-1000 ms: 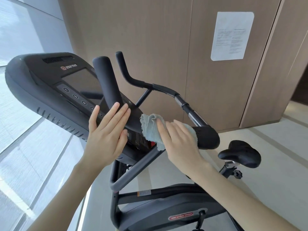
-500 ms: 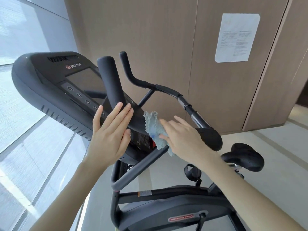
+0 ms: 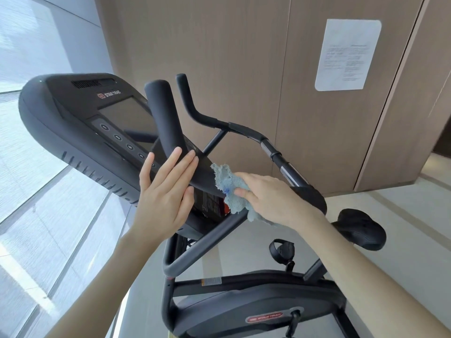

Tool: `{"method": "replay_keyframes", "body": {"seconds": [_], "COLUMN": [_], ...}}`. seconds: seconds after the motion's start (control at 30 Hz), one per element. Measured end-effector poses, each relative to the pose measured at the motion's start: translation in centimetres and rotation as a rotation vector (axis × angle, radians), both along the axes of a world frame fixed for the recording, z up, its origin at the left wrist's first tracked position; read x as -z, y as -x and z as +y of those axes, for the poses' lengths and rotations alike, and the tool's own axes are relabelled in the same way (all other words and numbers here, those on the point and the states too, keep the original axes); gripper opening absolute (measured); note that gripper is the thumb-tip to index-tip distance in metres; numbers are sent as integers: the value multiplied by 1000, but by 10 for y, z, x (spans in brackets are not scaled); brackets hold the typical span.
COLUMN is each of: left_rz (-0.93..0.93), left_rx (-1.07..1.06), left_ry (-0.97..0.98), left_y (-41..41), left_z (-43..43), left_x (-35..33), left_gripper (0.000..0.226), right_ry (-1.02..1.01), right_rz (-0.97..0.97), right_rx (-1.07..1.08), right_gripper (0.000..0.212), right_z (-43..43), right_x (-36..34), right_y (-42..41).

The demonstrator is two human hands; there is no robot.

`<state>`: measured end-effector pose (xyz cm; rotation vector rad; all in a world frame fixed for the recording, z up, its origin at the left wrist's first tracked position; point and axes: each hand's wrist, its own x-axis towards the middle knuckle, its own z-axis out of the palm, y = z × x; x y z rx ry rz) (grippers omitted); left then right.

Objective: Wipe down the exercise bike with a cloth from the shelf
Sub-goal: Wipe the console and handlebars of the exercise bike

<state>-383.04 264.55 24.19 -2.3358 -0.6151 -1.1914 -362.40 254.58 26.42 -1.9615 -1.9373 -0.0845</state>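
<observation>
A black exercise bike (image 3: 256, 303) fills the middle of the view, with its console (image 3: 80, 113) at the left and the handlebar (image 3: 163, 118) rising in front of it. My left hand (image 3: 163, 198) rests flat with straight fingers against the near handlebar grip. My right hand (image 3: 271, 198) holds a crumpled light blue cloth (image 3: 229, 189) and presses it on the handlebar bend, just right of my left hand. The cloth's lower part hangs below my fingers. The saddle (image 3: 361, 228) sits at the right.
A wood-panelled wall (image 3: 231, 57) stands behind the bike, with a white printed sheet (image 3: 346, 54) stuck on it. Large windows (image 3: 29, 215) run along the left. A pedal (image 3: 283, 250) shows below my right arm. Pale floor (image 3: 402, 228) stretches to the right.
My right hand has slid the cloth left along the handlebar, off the padded end towards the bend near my left hand. My left hand has stayed on the grip.
</observation>
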Motion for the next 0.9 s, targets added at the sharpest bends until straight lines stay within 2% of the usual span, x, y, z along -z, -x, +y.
{"method": "replay_keyframes", "body": {"seconds": [0.07,0.1,0.17,0.27,0.33,0.43,0.5,0.6,0.83,0.9], "left_rz": [-2,-3,-19,-92,-130,-149,-147,-119,-79,-71], "left_rx": [5,11,30,53,56,56,54,54,96,106], "left_ry": [5,9,34,73,73,71,78,83,82,81], "left_y": [0,1,4,13,19,23,24,22,11,5], "left_z": [-1,-1,-2,-3,-3,-5,-6,-9,-16,-18], "left_x": [-1,-1,-3,-7,-10,-11,-9,-5,-1,0], "left_gripper": [45,45,46,49,50,51,51,50,45,44], "right_ry": [-286,-396,-524,-633,-639,-536,-479,-488,-690,-764], "right_rz": [-210,-252,-239,-75,-26,-166,-250,-323,-370,-314], "right_rx": [40,57,58,21,-25,-48,4,38,32,-16], "right_gripper": [44,45,51,55,57,55,62,67,40,33], "right_z": [-7,-8,-7,4,16,32,34,30,0,-13], "right_x": [20,28,38,29,15,7,9,16,40,45], "right_y": [12,19,27,32,42,56,57,49,30,20]}}
